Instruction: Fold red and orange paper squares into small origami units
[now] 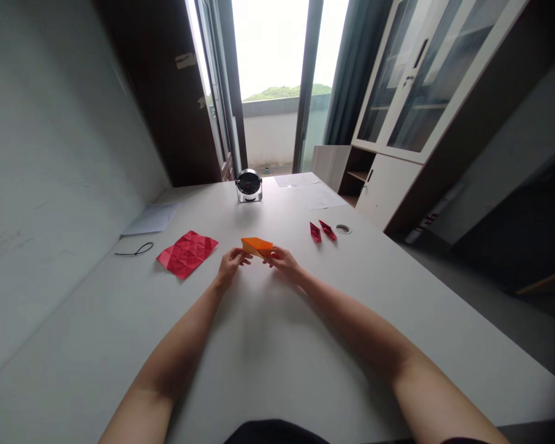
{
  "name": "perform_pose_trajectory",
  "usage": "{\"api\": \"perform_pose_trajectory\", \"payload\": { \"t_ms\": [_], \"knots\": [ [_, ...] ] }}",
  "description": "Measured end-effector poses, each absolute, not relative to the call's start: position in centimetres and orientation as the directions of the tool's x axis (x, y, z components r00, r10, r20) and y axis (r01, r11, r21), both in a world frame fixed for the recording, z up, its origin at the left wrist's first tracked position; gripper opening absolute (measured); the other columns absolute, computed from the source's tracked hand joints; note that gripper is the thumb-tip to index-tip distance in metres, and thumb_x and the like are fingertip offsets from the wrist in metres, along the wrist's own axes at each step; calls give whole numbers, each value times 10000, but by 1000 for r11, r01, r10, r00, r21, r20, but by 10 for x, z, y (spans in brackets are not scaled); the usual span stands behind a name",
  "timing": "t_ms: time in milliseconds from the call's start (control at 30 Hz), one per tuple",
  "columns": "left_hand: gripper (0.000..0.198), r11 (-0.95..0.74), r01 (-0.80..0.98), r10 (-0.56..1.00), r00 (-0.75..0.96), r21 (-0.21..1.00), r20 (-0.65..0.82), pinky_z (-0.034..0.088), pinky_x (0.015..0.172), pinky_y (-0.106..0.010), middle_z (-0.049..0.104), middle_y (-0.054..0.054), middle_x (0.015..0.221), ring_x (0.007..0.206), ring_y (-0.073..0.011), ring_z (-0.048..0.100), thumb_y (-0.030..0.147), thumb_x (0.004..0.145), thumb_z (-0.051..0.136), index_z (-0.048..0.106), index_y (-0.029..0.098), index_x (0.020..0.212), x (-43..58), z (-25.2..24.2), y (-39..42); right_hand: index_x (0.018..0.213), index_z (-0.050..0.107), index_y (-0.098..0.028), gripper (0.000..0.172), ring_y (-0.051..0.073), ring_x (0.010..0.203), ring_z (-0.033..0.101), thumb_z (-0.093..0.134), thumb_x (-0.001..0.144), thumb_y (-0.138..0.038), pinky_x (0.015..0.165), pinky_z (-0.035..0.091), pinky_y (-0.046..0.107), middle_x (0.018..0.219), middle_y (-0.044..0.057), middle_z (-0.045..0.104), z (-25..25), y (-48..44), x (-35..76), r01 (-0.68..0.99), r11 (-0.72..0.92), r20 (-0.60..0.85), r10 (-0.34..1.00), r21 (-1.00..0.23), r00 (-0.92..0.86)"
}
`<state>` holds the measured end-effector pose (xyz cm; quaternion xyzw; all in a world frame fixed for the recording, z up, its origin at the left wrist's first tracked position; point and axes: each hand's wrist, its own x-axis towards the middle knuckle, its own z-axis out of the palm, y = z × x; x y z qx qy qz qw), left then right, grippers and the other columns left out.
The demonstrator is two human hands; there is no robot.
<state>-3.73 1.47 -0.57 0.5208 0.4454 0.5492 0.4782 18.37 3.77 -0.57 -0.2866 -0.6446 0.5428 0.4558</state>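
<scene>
A folded piece of orange paper is held between my two hands, just above the middle of the white table. My left hand pinches its left end, with the thumb and fingers closed on the paper. At the right end, my right hand grips the other corner in the same way. The paper has pointed, layered folds and a paler face towards me. To the left lies a creased red paper sheet, spread out nearly flat. Two small folded red paper boats rest on the table to the right.
A roll of tape lies beside the red boats. At the far edge stands a small round fan-like device. A black cable tie or cord and white sheets lie near the left wall; more papers lie far right.
</scene>
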Motion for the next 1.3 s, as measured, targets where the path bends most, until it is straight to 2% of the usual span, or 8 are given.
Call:
{"api": "perform_pose_trajectory", "payload": {
  "t_ms": [267, 433, 533, 633, 767, 867, 1033, 1300],
  "knots": [
    [357, -97, -126, 994, 42, 987, 103, 434, 628, -275, 746, -106, 852, 647, -166, 665, 442, 804, 635, 655, 127, 972, -39, -2, 11, 899, 671, -177, 335, 156, 711, 607, 769, 712, -437, 659, 494, 292, 798, 34, 671, -10, 43, 186, -203, 203, 259, 916, -958, -306],
    [468, -91, -187, 995, 28, 978, 98, 491, 753, -322, 731, -152, 1042, 804, -214, 705, 536, 849, 581, 645, 129, 1071, -38, 5, 8, 829, 663, -178, 228, 146, 672, 579, 699, 733, -382, 650, 510, 292, 747, 15, 632, -20, 52, 187, -36, 309, 310, 933, -950, -184],
    [527, -94, -172, 994, 44, 981, 103, 505, 797, -343, 711, -152, 1105, 816, -216, 709, 589, 856, 564, 659, 130, 1097, -36, 6, 7, 823, 681, -186, 168, 161, 763, 614, 639, 749, -331, 711, 530, 300, 853, 38, 643, -23, 55, 187, 90, 399, 385, 912, -912, -143],
    [531, -100, -142, 993, 47, 985, 108, 521, 756, -337, 706, -136, 1104, 812, -218, 701, 603, 838, 586, 686, 136, 1070, -34, 4, 7, 831, 685, -195, 152, 168, 830, 640, 606, 741, -289, 777, 540, 316, 959, 52, 633, -22, 54, 187, 82, 433, 421, 897, -897, -133],
    [487, -83, -21, 996, 27, 996, 83, 487, 596, -257, 721, -98, 1015, 815, -209, 681, 545, 791, 666, 700, 163, 1090, -31, 0, 6, 878, 654, -201, 180, 187, 835, 656, 618, 727, -291, 718, 543, 312, 1013, 60, 652, -17, 51, 189, -35, 312, 314, 936, -949, -157],
    [475, -98, 12, 995, 31, 995, 98, 487, 613, -244, 709, -101, 1094, 908, -223, 678, 518, 784, 680, 693, 184, 1122, -31, 2, 4, 946, 635, -211, 247, 184, 802, 651, 667, 730, -327, 657, 523, 291, 1021, 56, 677, -12, 47, 189, -90, 216, 232, 939, -972, -252],
    [502, -113, 20, 983, 145, 993, 109, 491, 689, -275, 706, -119, 1108, 915, -235, 691, 514, 800, 674, 657, 177, 1172, -30, 8, 0, 916, 624, -194, 304, 182, 783, 642, 720, 745, -428, 697, 497, 296, 856, 51, 706, -5, 42, 187, -93, 190, 211, 896, -977, -391],
    [417, -207, 122, 969, 164, 971, 186, 434, 613, -250, 703, -42, 824, 702, -159, 625, 497, 748, 736, 689, 166, 997, -20, 0, -1, 775, 572, -182, 358, 140, 609, 563, 707, 745, -513, 604, 436, 272, 649, 1, 633, -7, 41, 186, -65, 231, 240, 929, -971, -281]
  ]
}}
